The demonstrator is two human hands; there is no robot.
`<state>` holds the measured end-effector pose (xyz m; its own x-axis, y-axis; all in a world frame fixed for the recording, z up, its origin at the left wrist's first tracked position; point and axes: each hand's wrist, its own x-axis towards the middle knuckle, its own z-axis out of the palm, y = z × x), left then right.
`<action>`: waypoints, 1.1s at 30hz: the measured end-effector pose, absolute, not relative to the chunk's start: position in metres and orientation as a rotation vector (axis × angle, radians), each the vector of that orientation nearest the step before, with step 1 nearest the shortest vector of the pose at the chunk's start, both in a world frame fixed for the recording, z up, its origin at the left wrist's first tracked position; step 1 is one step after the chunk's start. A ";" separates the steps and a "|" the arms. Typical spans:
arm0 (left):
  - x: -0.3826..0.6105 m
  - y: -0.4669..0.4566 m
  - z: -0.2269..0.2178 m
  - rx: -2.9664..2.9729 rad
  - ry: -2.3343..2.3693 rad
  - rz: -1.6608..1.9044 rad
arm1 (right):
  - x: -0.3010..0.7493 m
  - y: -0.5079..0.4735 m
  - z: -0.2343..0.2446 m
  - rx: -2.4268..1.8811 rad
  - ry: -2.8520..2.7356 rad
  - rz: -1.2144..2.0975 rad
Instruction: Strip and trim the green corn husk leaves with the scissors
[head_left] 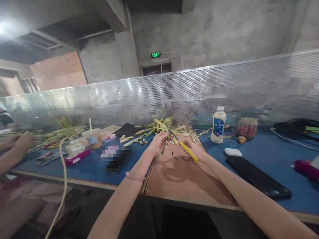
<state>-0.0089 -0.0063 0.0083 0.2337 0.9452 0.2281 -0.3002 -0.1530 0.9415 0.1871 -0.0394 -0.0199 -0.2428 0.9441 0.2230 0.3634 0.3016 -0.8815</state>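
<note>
My right hand is closed round yellow-handled scissors, whose narrow dark metal end points away from me and up to the left. My left hand is closed beside that metal end, its fingers pinched at pale green leaf strips. Exactly which strip it holds is hard to make out. Both hands are above a brown cardboard sheet on the blue table. Behind them lies a heap of green and yellowish dry leaf strips, with small pale trimmings around it.
On the right stand a white-capped bottle and a jar; a white case and a black phone lie nearer. To the left are a cup with a straw, a cable and another person's hands. A perforated metal screen runs behind.
</note>
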 end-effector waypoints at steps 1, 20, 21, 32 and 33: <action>-0.009 -0.006 0.008 1.251 0.705 1.263 | 0.187 -0.039 -0.021 -1.175 -1.763 0.920; -0.008 -0.006 0.006 1.231 0.731 1.246 | 0.185 -0.051 -0.011 -1.154 -1.810 0.865; -0.008 -0.006 0.007 1.227 0.730 1.245 | 0.185 -0.050 -0.011 -1.136 -1.815 0.847; -0.009 -0.004 0.005 1.233 0.731 1.228 | 0.184 -0.052 -0.010 -1.157 -1.913 0.633; -0.009 -0.004 0.004 1.233 0.731 1.229 | 0.184 -0.053 -0.009 -1.155 -1.922 0.600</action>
